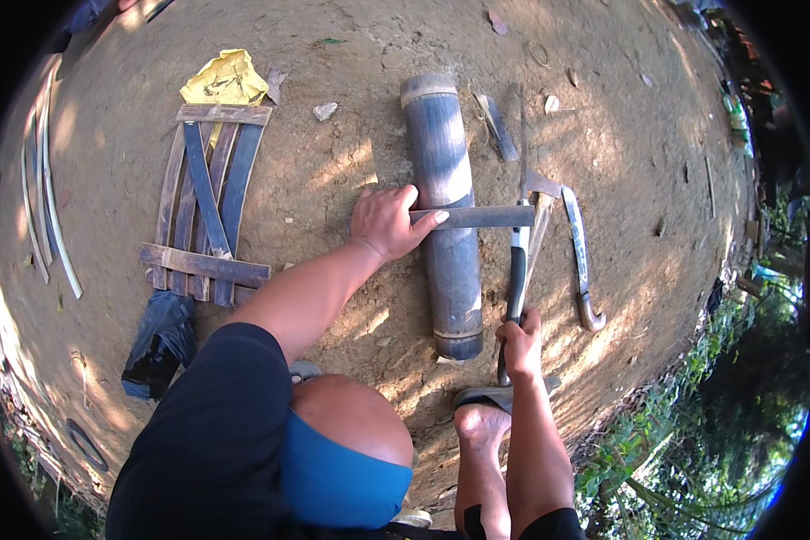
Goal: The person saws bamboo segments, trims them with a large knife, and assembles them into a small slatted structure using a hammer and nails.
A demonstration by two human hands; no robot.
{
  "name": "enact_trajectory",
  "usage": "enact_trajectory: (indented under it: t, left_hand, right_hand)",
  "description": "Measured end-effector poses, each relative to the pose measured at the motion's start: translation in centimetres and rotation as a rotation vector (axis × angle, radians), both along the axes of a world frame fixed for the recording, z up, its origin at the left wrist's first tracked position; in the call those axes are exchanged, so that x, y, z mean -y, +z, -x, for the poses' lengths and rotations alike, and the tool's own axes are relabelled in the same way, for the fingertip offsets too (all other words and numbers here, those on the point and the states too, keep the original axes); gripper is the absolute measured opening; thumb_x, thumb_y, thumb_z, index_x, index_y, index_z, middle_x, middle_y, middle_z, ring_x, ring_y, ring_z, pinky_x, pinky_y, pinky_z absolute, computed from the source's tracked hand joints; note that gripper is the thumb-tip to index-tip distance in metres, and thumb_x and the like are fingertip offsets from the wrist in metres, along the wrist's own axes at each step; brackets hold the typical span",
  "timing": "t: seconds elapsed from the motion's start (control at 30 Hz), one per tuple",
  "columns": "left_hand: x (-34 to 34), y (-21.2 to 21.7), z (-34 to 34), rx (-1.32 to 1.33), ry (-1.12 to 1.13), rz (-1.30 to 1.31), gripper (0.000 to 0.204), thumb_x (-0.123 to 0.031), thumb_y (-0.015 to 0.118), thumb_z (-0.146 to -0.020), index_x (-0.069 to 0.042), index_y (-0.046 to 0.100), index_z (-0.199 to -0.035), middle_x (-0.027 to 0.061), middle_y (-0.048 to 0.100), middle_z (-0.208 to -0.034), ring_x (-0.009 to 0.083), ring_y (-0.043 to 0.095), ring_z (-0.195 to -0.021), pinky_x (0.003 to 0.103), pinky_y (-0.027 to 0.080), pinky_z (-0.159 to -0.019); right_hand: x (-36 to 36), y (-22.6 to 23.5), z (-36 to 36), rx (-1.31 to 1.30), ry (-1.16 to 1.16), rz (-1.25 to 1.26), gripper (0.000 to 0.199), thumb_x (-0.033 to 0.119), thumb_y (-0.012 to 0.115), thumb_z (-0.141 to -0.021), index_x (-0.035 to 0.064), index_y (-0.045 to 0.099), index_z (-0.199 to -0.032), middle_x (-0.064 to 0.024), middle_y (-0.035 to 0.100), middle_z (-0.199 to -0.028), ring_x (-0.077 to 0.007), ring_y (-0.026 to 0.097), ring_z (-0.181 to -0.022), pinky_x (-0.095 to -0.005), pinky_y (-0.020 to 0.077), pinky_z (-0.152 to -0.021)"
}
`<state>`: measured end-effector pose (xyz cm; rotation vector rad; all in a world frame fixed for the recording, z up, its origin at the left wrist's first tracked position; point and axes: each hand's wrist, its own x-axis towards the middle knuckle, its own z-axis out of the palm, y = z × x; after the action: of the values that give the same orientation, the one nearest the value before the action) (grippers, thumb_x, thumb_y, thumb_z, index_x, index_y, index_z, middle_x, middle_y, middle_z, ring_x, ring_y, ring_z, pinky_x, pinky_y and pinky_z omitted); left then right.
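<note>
A thick dark bamboo log (447,270) lies on the ground in front of me, its length running away from me. Across its top rests a flat dark bamboo strip (490,217). My left hand (390,220) grips the strip's left end, thumb on top. In my right hand (520,342) is the dark handle of a handsaw (523,135). The saw's narrow blade points away from me and stands at the strip's right end; I cannot tell whether it touches. Close by on the right lies a hatchet (544,185) with a wooden handle.
Right of the hatchet lies a long curved knife (576,238). A slatted bamboo frame (205,261) lies on the left, between a yellow wrapper (225,79) and a black plastic bag (159,346). Long thin strips (45,180) lie far left. A short bamboo piece (498,128) lies beyond the log.
</note>
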<state>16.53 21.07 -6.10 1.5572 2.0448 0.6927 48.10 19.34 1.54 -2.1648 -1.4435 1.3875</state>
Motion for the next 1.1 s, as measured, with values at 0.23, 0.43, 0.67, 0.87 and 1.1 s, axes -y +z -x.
enact_trajectory:
  t: [0.23,0.43,0.67,0.87,1.1]
  left_hand:
    - [0.9,-0.4,-1.9,-0.008,0.050,0.104,0.064,-0.064,0.043,-0.100,-0.001,0.057,-0.106,0.0213,0.068,-0.101,0.0389,0.063,-0.107,0.050,0.040,-0.103]
    - [0.2,1.4,-1.6,0.160,0.109,0.173,0.061,-0.062,0.055,-0.095,-0.004,0.052,-0.114,0.0189,0.072,-0.093,0.0365,0.072,-0.087,0.049,0.054,-0.082]
    - [-0.2,1.3,-1.5,0.185,0.134,0.193,0.063,-0.064,0.057,-0.095,-0.005,0.051,-0.114,0.0179,0.072,-0.087,0.0379,0.072,-0.082,0.050,0.056,-0.072]
    - [-3.2,1.6,0.9,0.103,0.192,0.110,0.066,-0.066,0.058,-0.094,-0.005,0.047,-0.113,0.0200,0.069,-0.081,0.0389,0.072,-0.077,0.050,0.055,-0.067]
    - [-8.2,2.9,4.6,-0.093,0.074,0.210,0.076,-0.073,0.051,-0.094,-0.004,0.042,-0.123,0.0190,0.069,-0.078,0.0373,0.071,-0.071,0.050,0.056,-0.066]
  right_hand:
    - [8.8,6.8,2.9,-0.278,-0.105,-0.215,0.031,0.016,0.063,-0.101,0.0023,0.044,-0.121,0.0028,0.050,-0.072,-0.0053,0.047,-0.058,-0.0210,0.0365,-0.050]
    - [8.7,5.7,2.9,-0.066,0.077,-0.220,0.012,0.002,0.059,-0.089,0.0000,0.054,-0.100,-0.0034,0.051,-0.072,-0.0097,0.048,-0.064,-0.0276,0.0426,-0.057]
    - [6.2,5.0,2.7,0.032,0.203,-0.307,0.012,0.003,0.062,-0.087,0.0008,0.054,-0.096,-0.0056,0.050,-0.066,-0.0130,0.046,-0.061,-0.0324,0.0443,-0.059]
    - [6.8,4.7,3.2,-0.087,0.101,-0.278,0.011,0.000,0.061,-0.087,0.0022,0.052,-0.092,-0.0041,0.054,-0.072,-0.0116,0.049,-0.065,-0.0303,0.0453,-0.061]
    - [5.3,4.7,4.1,-0.030,0.146,-0.186,0.009,0.003,0.059,-0.088,0.0017,0.053,-0.094,-0.0056,0.054,-0.075,-0.0135,0.051,-0.069,-0.0321,0.0468,-0.066]
